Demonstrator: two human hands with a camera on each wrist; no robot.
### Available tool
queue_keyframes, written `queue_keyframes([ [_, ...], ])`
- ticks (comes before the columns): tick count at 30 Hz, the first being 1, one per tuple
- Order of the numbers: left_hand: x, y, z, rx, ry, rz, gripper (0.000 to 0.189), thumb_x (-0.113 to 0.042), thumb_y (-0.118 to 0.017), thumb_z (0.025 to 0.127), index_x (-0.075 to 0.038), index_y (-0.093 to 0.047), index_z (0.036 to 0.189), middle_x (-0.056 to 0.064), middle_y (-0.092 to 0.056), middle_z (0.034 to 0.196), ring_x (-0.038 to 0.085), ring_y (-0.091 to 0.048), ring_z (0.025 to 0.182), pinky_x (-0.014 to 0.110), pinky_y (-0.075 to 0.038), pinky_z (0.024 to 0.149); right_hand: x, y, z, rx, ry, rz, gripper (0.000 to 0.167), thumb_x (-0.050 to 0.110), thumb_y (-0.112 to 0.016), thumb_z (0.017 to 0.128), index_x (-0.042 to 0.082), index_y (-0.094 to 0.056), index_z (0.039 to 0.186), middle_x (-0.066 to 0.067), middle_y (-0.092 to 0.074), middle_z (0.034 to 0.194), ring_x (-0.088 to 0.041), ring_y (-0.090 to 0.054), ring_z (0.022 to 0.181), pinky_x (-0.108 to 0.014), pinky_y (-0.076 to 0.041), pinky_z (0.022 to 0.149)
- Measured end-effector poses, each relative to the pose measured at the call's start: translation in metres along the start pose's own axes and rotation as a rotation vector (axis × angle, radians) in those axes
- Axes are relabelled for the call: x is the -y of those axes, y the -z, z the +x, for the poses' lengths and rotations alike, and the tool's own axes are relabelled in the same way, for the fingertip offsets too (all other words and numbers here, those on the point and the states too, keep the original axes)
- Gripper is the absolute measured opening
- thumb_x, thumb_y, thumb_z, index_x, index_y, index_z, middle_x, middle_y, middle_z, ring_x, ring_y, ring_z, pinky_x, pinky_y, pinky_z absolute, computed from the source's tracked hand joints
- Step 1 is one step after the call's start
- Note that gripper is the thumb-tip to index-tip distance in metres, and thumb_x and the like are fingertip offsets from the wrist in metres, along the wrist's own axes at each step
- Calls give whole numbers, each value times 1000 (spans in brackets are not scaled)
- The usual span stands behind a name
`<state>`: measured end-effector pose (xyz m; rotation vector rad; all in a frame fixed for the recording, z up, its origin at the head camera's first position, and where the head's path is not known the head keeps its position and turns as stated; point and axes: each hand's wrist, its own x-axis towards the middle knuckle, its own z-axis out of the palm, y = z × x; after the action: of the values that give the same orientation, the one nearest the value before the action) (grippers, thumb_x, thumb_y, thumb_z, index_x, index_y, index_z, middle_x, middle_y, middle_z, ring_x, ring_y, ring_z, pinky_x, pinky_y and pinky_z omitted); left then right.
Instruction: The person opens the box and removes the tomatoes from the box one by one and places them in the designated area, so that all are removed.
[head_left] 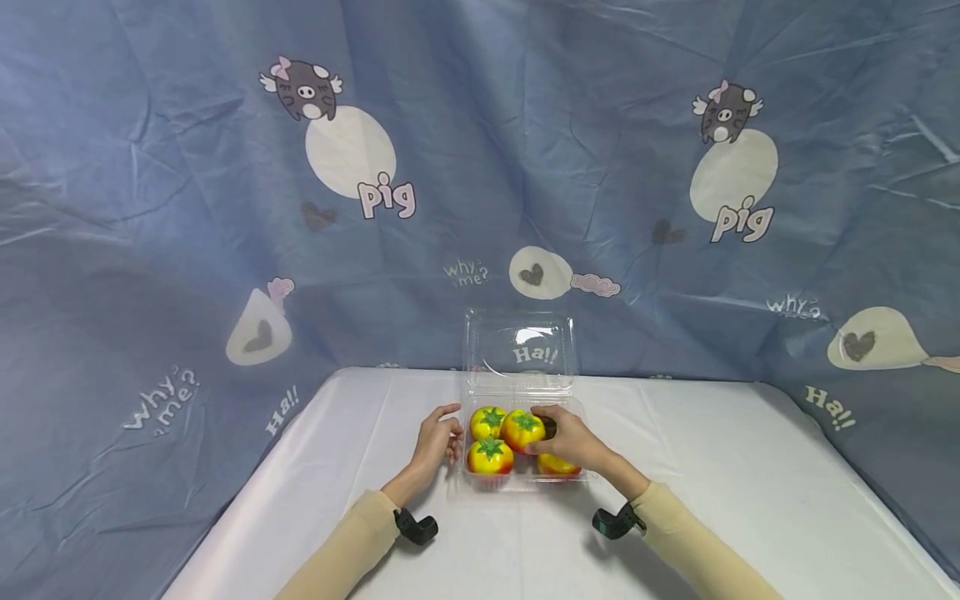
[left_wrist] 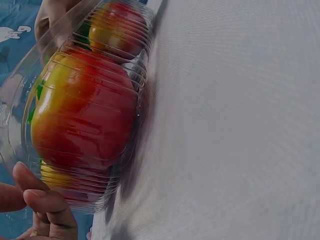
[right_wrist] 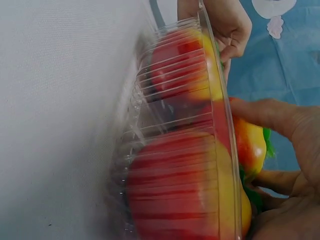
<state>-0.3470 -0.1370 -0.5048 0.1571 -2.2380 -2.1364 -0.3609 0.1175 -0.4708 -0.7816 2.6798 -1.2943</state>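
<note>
Head view shows a glossy toy tomato (head_left: 522, 431), yellow on top and reddening lower down, with a green star-shaped leaf. The right hand (head_left: 570, 440) grips it between thumb and fingers, coming from its right side, over the clear plastic box (head_left: 523, 481). The left hand (head_left: 433, 442) holds nothing; its loosely bent fingers are just beside the box's left edge, and whether they touch it I cannot tell. Between that hand and the gripped tomato, two similar ones fill the box's back-left (head_left: 488, 422) and front-left corners (head_left: 491, 457); another (head_left: 558, 465) lies in the front-right corner, below the right hand. The box's lid (head_left: 519, 350) stands raised by the table's (head_left: 675, 467) far edge.
</note>
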Motion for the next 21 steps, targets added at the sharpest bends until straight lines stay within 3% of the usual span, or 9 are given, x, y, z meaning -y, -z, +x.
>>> queue_keyframes([
  [8,1,0,1,2,6,3,58,-6,-45,79,-1,-46,137,5,-54,67,12,-45,40,22,-38,36,1,-4,0,-28,-15,-36,64,22,-83,73,-1,-58,127,-15,-59,122,-24,-60,105,-42,-52,93],
  [21,-1,-2,-1,-10,1,-6,58,-6,-44,80,1,-46,137,3,-52,65,12,-43,40,23,-37,35,2,-5,0,-61,-10,-18,66,25,-84,72,4,-58,129,-11,-61,125,-24,-60,107,-45,-49,96],
])
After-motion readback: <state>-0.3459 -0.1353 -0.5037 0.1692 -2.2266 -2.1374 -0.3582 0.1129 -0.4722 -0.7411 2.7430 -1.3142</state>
